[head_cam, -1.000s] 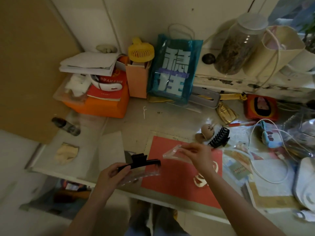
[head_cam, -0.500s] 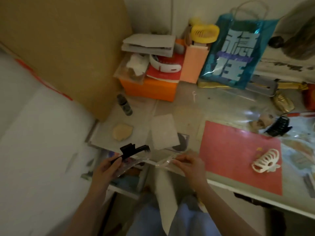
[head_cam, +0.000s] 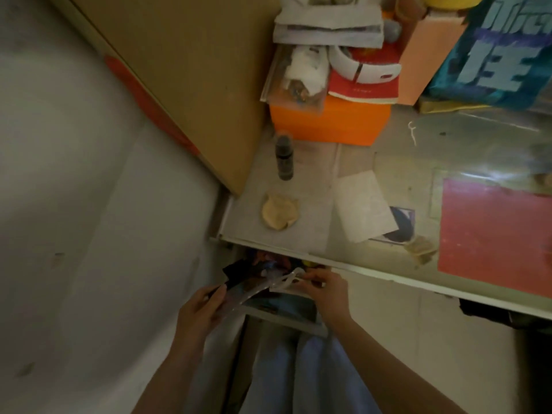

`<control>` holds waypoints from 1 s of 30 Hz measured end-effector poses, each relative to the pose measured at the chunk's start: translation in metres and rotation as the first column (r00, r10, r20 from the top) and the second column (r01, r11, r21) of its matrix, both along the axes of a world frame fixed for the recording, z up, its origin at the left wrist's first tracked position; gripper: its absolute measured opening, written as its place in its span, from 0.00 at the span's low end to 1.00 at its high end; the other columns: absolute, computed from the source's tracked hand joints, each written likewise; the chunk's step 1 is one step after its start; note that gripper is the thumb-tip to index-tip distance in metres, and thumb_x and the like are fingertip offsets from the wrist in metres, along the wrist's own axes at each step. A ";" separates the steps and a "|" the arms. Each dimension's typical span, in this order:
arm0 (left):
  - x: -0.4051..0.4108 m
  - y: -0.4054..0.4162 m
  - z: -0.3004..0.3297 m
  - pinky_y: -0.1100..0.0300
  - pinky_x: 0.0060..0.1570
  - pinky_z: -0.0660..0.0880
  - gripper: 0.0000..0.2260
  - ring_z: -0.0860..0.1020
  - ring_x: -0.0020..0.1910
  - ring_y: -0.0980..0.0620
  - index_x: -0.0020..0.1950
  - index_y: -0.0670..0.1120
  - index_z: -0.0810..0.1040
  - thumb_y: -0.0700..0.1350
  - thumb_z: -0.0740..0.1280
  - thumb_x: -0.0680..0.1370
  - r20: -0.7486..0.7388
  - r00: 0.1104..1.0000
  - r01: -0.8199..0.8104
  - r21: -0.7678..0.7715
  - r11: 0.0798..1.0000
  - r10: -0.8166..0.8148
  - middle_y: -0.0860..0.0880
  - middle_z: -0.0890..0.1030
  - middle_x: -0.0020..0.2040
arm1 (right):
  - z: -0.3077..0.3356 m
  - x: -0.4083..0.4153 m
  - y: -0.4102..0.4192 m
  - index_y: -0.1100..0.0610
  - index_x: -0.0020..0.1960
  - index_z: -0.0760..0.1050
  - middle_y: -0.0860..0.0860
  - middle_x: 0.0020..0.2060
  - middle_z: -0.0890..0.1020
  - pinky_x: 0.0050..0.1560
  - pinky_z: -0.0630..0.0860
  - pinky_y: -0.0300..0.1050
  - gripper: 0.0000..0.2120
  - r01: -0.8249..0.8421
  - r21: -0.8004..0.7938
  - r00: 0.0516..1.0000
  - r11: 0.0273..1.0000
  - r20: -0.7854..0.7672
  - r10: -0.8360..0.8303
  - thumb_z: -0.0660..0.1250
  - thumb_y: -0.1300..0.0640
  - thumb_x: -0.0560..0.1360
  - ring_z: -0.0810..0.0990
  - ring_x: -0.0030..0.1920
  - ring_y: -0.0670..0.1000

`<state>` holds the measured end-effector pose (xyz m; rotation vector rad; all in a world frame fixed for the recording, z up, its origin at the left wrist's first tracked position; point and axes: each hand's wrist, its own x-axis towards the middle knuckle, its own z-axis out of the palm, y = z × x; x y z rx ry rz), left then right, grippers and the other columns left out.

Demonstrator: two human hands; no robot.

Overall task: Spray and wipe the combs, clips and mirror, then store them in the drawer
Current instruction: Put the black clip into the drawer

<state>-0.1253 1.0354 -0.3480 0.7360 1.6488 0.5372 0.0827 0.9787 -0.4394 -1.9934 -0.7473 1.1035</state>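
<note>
Black clip (head_cam: 239, 271) and clear comb (head_cam: 254, 289) gripped by left hand (head_cam: 200, 309), another clear piece, perhaps a comb (head_cam: 288, 282), pinched by right hand (head_cam: 325, 294), both held over open drawer (head_cam: 283, 316)

Hands: 2, left (head_cam: 199, 309) and right (head_cam: 327, 294). Black clip (head_cam: 236, 271): 1, in left hand. Clear combs: 2, one (head_cam: 242, 294) per left hand, one (head_cam: 286, 280) per right; blurred, count approx. Drawer (head_cam: 283, 316): 1, open. On tabletop (head_cam: 313, 234): dark bottle (head_cam: 284, 158) x1; tan cloth (head_cam: 280, 214) x1; white paper (head_cam: 363, 206) x1; red mat (head_cam: 495, 234) x1; orange box (head_cam: 328, 124) x1; red book (head_cam: 367, 85) x1; teal bag (head_cam: 501, 49) x1.
</note>
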 end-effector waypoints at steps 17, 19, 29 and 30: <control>-0.054 0.015 -0.060 0.58 0.49 0.78 0.05 0.80 0.50 0.47 0.50 0.44 0.77 0.41 0.61 0.79 0.040 0.993 -0.114 -0.036 0.993 0.115 0.41 0.82 0.48 | -0.099 -0.050 0.022 0.61 0.43 0.83 0.54 0.41 0.84 0.43 0.71 0.25 0.07 -0.063 -0.186 0.992 0.980 -0.116 0.042 0.77 0.61 0.66 0.79 0.42 0.46; -0.056 0.015 -0.065 0.64 0.44 0.80 0.05 0.80 0.50 0.47 0.50 0.44 0.77 0.41 0.62 0.79 0.043 0.992 -0.121 -0.050 0.991 0.123 0.41 0.82 0.49 | -0.105 -0.053 0.021 0.61 0.42 0.83 0.55 0.42 0.85 0.50 0.74 0.34 0.07 -0.095 -0.193 0.993 0.977 -0.088 0.079 0.77 0.61 0.65 0.81 0.44 0.49; -0.051 0.012 -0.070 0.61 0.47 0.78 0.06 0.79 0.52 0.45 0.51 0.44 0.78 0.41 0.63 0.79 0.067 0.998 -0.014 -0.081 0.997 0.019 0.39 0.81 0.51 | -0.103 -0.053 0.019 0.60 0.49 0.83 0.55 0.47 0.84 0.52 0.72 0.35 0.09 -0.167 -0.167 0.984 0.972 -0.096 0.153 0.74 0.59 0.69 0.80 0.50 0.50; -0.049 0.012 -0.070 0.59 0.49 0.76 0.06 0.79 0.53 0.45 0.52 0.44 0.78 0.41 0.63 0.78 0.068 0.998 0.006 -0.084 0.996 0.000 0.39 0.81 0.51 | -0.098 -0.051 0.019 0.59 0.50 0.83 0.54 0.47 0.84 0.52 0.73 0.35 0.09 -0.165 -0.163 0.983 0.973 -0.112 0.148 0.74 0.59 0.70 0.81 0.50 0.50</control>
